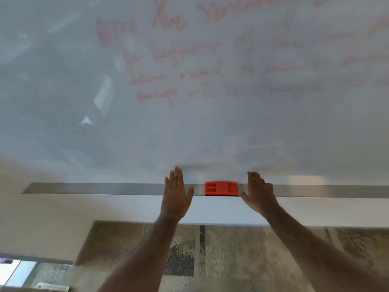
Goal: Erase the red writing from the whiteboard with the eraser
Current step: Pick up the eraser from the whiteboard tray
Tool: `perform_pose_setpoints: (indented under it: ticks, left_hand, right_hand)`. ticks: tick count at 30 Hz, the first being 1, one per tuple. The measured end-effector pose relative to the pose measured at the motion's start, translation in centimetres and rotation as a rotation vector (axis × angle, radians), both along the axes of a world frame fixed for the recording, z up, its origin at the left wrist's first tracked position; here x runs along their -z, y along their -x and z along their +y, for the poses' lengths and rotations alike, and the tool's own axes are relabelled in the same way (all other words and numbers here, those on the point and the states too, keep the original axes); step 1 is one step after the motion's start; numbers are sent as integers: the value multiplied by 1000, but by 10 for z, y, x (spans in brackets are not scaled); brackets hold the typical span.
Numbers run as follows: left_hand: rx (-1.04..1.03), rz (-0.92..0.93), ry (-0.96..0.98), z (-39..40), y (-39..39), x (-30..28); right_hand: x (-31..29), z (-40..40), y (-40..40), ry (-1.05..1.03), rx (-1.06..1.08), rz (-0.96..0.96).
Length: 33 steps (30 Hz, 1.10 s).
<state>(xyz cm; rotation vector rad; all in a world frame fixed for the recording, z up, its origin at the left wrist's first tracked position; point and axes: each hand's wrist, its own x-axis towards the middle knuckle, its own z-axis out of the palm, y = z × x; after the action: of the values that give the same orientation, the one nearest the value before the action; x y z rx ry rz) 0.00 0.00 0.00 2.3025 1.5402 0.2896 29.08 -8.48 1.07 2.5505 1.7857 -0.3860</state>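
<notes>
- Your eraser (221, 188) is a red block with rectangular recesses on its face; it sits on the metal tray (94, 188) along the board's bottom edge, about midway along the visible tray.
- The writing (189, 60) is red cursive in several lines across the upper middle and right of the board (63, 91); it is pale and blurred, so the words cannot be read.
- Both your arms reach forward and up from the bottom of the view, forearms bare, converging on the tray.
- Your left hand (176, 193) is seen from the back, just left of the eraser, with a gap between them. Its fingers are straight and close together, pointing up over the tray to the board's lower edge, thumb spread toward the eraser. It holds nothing.
- Your right hand (260, 193) is just right of the eraser, fingers loosely bent and apart, tips by the board's lower edge, thumb near the eraser's lower right corner. Whether the thumb touches it cannot be told; the hand grips nothing.
</notes>
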Motion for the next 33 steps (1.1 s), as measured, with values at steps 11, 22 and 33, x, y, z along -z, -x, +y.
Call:
perform_pose_setpoints:
  ticks: [11,22,33]
  left_hand:
    - [10,103,292,7,-50,44]
    - [-125,-216,535,17,-85,41]
    - [-376,-406,602,18,-89,38]
  right_hand:
    - [46,28,13,161,38,133]
    - [60,35,29,122,165,333]
    - [63,36,41,1,423,556]
